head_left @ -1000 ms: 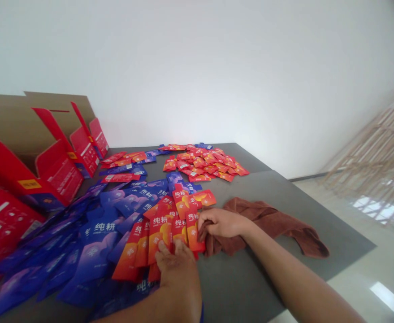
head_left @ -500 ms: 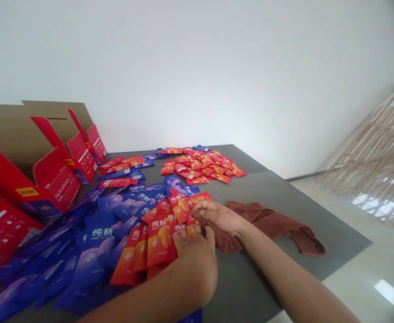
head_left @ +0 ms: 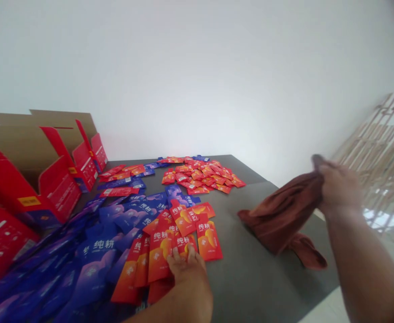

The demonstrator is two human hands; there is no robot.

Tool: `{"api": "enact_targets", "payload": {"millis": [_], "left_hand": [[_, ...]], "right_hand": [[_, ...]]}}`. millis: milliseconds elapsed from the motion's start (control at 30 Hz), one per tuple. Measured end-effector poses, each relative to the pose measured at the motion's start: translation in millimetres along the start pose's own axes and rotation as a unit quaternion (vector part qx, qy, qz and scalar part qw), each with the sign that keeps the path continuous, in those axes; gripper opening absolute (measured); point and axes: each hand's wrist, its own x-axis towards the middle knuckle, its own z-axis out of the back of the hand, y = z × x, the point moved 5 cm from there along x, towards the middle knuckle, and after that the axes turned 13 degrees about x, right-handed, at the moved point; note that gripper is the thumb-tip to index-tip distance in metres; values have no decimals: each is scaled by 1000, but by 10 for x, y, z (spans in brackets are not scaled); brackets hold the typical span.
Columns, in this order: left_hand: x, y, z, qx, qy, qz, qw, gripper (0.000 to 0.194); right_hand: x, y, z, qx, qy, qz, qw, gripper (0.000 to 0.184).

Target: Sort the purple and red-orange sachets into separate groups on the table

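Observation:
My right hand (head_left: pixel 339 188) is closed on one end of a brown cloth (head_left: pixel 286 211), lifting it off the grey table at the right. The cloth's lower part hangs and trails on the tabletop. My left hand (head_left: pixel 188 273) lies over the near end of the red-orange packets, its fingertips spread on a red packet (head_left: pixel 185 241). Just right of those fingers, another red packet (head_left: pixel 209 240) lies flat. Overlapping red packets (head_left: pixel 159 251) spread to the left of the hand, beside many blue packets (head_left: pixel 97 258).
Open red boxes (head_left: pixel 60 184) with brown insides stand along the left. A heap of small red sachets (head_left: pixel 200 175) lies farther back, near the white wall (head_left: pixel 197 80). A wooden lattice rack (head_left: pixel 381 143) leans at the right, beyond the table edge.
My right hand has moved right and up from the red packets, pulling the brown cloth with it. The red packet at the right now shows fully. My left hand has shifted slightly down.

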Motion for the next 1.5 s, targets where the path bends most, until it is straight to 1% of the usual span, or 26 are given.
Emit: {"api": "enact_targets", "payload": {"millis": [33,67,100,133,167,200,233,267,300,333,400,467,500,567,633,700,833,900,933,1000,1067,1133,1233,1333,1400,1500], "left_hand": [[31,6,-9,-5,3,0,1000,58],[54,10,-17,-8,4,1,1000,57],[67,13,-22,-9,1,3,1000,56],[71,14,-26,-9,-5,5,1000,55],[67,12,-28,-8,-12,6,1000,54],[57,9,-29,-6,-22,7,1000,53],[44,6,-32,-4,-32,8,999,52],[30,2,-35,-1,-41,9,999,51],[18,-3,-40,2,-49,10,999,50],[7,-7,-44,6,-57,11,998,50],[-6,-18,-51,16,-72,13,997,51],[-11,-30,-60,28,-73,15,997,52],[-16,-35,-62,34,-69,18,997,53],[-38,-42,-46,47,-66,28,996,55],[-81,-51,1,57,-70,35,995,59],[-138,-65,62,61,-72,33,995,63],[-232,-116,164,72,-60,14,996,62],[-253,-143,188,79,-58,6,995,61],[-257,-151,191,82,-57,7,995,60],[-259,-157,182,83,-52,15,995,61],[-260,-164,163,87,-48,16,995,62],[-264,-172,155,90,-53,14,994,62],[-270,-164,160,73,-75,29,994,63],[-262,-161,138,61,-65,43,995,63],[-258,-171,129,62,-61,39,995,63],[-260,-168,138,50,-75,26,996,61]], "right_hand": [[118,243,120,-12,-108,128,986,16],[176,459,151,-11,-158,234,959,14],[199,621,126,-3,-179,300,937,13],[215,710,43,12,-153,308,939,13],[218,714,-87,30,-94,258,961,15],[175,636,-248,45,-15,169,984,20],[65,494,-405,46,56,69,995,24],[-112,304,-563,31,143,-28,989,29],[-338,93,-693,8,230,-104,968,35],[-569,-105,-763,-29,289,-131,948,41],[-992,-447,-799,-156,368,-77,914,51],[-1363,-748,-767,-315,431,-20,846,68],[-1508,-854,-743,-369,451,-3,812,68],[-1704,-963,-722,-434,484,21,760,55],[-1778,-961,-768,-441,516,45,732,39],[-1735,-911,-865,-415,540,59,729,35],[-1406,-759,-1127,-351,489,66,795,29],[-1353,-682,-1301,-337,481,99,803,25],[-1399,-661,-1394,-340,500,118,788,24],[-1608,-666,-1544,-365,560,143,730,23],[-1865,-687,-1601,-390,608,154,674,23],[-2062,-667,-1575,-390,632,166,649,23],[-2196,-587,-1483,-342,672,179,633,23],[-2211,-551,-1452,-287,715,165,616,20],[-2179,-577,-1489,-298,699,152,632,18],[-2178,-635,-1558,-363,639,136,664,19]]}}
